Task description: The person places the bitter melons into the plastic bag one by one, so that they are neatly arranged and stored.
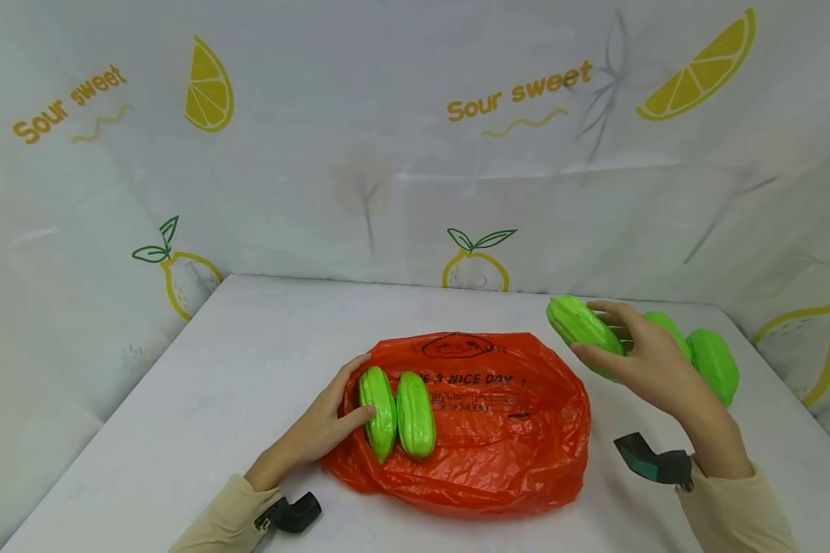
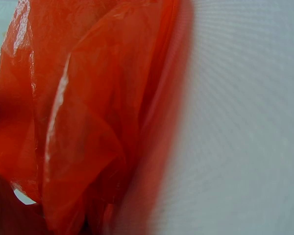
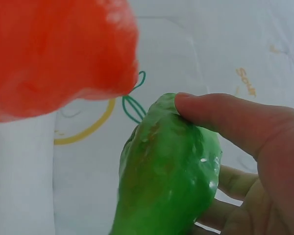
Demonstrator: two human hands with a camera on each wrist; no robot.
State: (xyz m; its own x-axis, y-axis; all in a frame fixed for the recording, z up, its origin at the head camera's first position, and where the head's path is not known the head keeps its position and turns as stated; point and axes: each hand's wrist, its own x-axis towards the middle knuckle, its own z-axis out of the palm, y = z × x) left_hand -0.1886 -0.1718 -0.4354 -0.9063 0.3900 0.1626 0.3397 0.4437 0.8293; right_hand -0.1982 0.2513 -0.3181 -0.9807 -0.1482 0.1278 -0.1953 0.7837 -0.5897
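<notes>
My right hand (image 1: 646,361) holds a green star fruit (image 1: 579,326) above the table, to the right of a red plastic bag (image 1: 519,468). In the right wrist view, the thumb lies on the upper end of this star fruit (image 3: 166,171), with fingers behind it. Two more star fruits, the left one (image 1: 379,411) and the right one (image 1: 416,415), lie side by side within the bag's left part. My left hand (image 1: 321,422) grips the bag's left edge, its thumb over the nearest fruit; its other fingers are largely hidden. Red plastic (image 2: 98,107) fills much of the left wrist view.
Two further star fruits, one partly behind my right hand (image 1: 667,330) and one beside it (image 1: 714,365), rest on the table's right side. The white table (image 1: 200,392) meets a lemon-printed sheet (image 1: 360,115) at the back.
</notes>
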